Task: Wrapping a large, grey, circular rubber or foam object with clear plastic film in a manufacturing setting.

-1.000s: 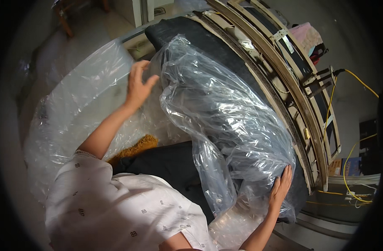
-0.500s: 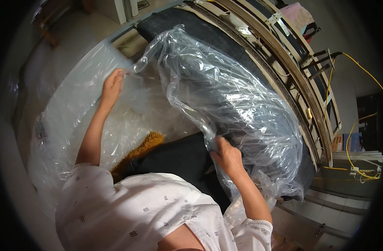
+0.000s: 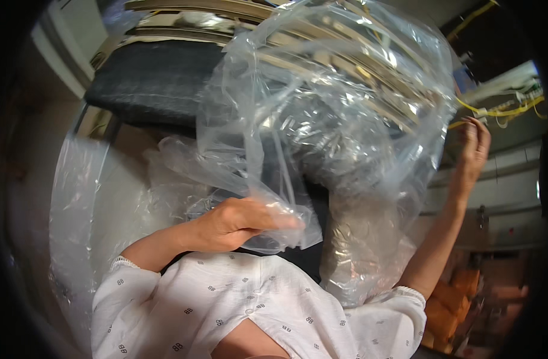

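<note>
Under clear plastic sheet [image 3: 346, 107], dark mattress [image 3: 148, 81].

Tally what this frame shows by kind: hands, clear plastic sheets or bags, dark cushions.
Hands: 2, left hand and right hand
Lifted clear plastic bag: 1
Clear plastic sheet lying flat at left: 1
Dark cushion: 1
Total: 5

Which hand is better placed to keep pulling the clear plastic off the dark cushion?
Left, probably. The left hand grips the clear plastic sheet over the dark cushion; the right hand is raised at its far edge.
</note>
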Demonstrator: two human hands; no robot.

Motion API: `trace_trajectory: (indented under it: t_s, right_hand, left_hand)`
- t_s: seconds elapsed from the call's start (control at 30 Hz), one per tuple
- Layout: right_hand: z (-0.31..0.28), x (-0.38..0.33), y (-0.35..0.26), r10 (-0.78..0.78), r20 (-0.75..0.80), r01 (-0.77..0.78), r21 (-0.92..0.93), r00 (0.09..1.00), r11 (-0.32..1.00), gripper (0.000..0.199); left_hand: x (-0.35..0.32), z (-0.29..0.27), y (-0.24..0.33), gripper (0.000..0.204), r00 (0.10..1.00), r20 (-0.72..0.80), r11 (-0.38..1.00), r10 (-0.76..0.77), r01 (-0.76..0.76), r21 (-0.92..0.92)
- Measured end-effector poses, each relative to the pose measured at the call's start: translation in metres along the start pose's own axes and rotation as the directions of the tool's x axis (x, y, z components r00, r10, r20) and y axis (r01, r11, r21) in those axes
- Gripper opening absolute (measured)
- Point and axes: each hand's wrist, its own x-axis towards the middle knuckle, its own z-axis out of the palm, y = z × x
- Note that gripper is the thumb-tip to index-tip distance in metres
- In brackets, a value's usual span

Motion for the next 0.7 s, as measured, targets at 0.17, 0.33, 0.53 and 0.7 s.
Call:
trace_trajectory:
  t_s: [0.17, 0.33, 0.53, 0.7]
  right_hand:
    - [0.074, -0.096, -0.08, 0.155, 0.722, -0.56, 0.363, 0.674, 0.745, 0.047]
    - [0.106, -0.112, -0.076, 0.051, 0.769, -0.528, 0.388, 0.638, 0.756, 0.019]
    - [0.098, -0.128, -0.075, 0.017, 0.671, -0.38, 0.399, 0.742, 0.835, 0.016]
    - [0.096, -0.132, -0.08, -0.054, 0.645, -0.246, 0.366, 0.763, 0.898, 0.019]
  left_hand:
    - [0.042, 0.041, -0.022, 0.046, 0.996, 0.088, 0.999, 0.032, -0.033, 0.011]
    - [0.051, 0.071, -0.036, 0.032, 0.993, 0.104, 0.987, -0.047, 0.031, 0.158]
    - [0.062, -0.005, 0.022, 0.023, 0.9, -0.35, 0.858, 0.259, -0.047, 0.512]
    - [0.109, -0.025, 0.029, 0.023, 0.963, -0.158, 0.83, 0.216, -0.097, 0.549]
